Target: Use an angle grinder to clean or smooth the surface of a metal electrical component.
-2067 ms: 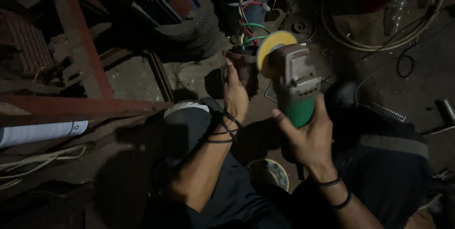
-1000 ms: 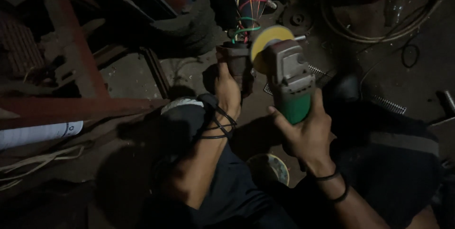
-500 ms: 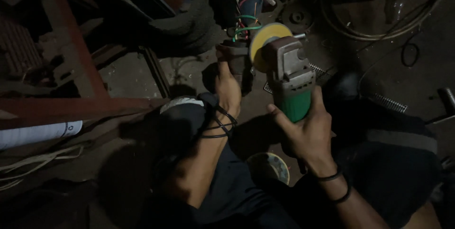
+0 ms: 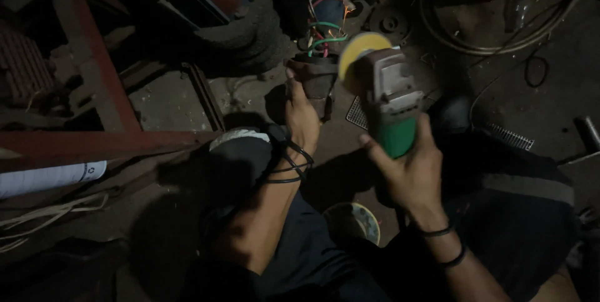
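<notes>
My right hand (image 4: 409, 174) grips the green and grey body of an angle grinder (image 4: 387, 96). Its yellow disc (image 4: 357, 52) faces forward, close to the right side of a dark rusty metal part (image 4: 315, 77). My left hand (image 4: 302, 118) holds that metal part from below and behind. Black bands circle both wrists. Coloured wires (image 4: 325, 14) stick up just beyond the part.
A red metal frame (image 4: 94, 127) runs along the left. A dark tyre (image 4: 244, 33) lies at the top centre, coiled cable (image 4: 494, 39) at the top right. A small round bowl (image 4: 356, 221) sits on the floor between my legs. A white tube (image 4: 50, 177) lies at the left.
Both hands with the grinder and the metal part have stayed nearly in place; the view shifted slightly, and the disc sits a little closer to the part.
</notes>
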